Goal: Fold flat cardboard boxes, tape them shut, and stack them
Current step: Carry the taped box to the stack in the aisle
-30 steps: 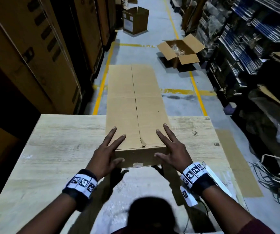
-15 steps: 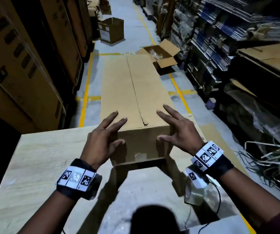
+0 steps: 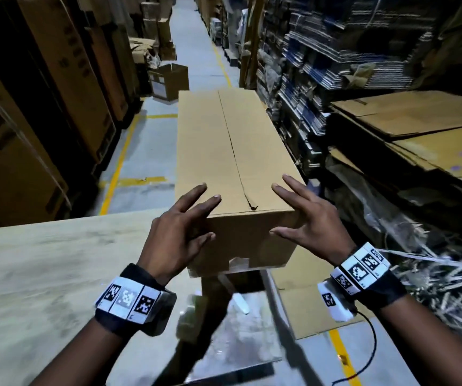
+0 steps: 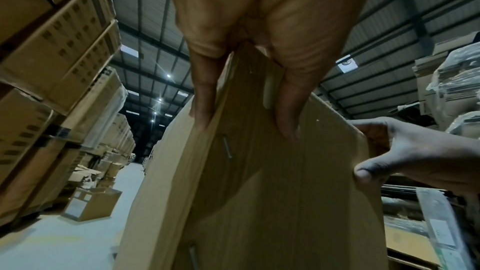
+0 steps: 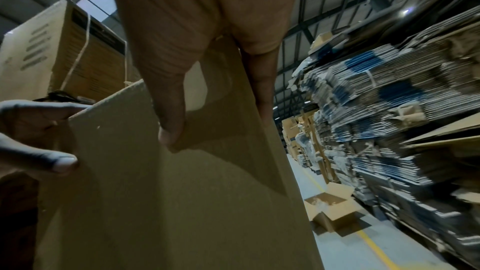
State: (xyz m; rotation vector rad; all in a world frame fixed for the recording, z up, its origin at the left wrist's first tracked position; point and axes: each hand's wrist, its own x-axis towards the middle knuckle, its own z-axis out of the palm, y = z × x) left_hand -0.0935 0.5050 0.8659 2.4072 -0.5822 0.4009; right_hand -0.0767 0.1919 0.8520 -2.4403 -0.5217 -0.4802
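A long folded cardboard box [image 3: 232, 151] points away from me, its top seam closed and a strip of tape [image 3: 238, 263] on its near end. It hangs above the pale table [image 3: 43, 274] near the table's right edge. My left hand [image 3: 185, 218] grips the near left corner, fingers spread on top and thumb on the end face. At the near right corner my right hand [image 3: 307, 218] holds it the same way. The left wrist view shows the box [image 4: 259, 192] end between both hands; the right wrist view shows the box [image 5: 182, 192] from its right side.
Tall cartons [image 3: 57, 79] line the left of the aisle. An open box [image 3: 169, 80] stands on the floor ahead. Stacks of flat cardboard [image 3: 419, 121] fill the right. Strap scraps [image 3: 433, 288] and a cardboard sheet [image 3: 302, 316] lie on the floor at right.
The box has risen off the table and swung to the right with both hands still on its near corners. My view has turned right too.
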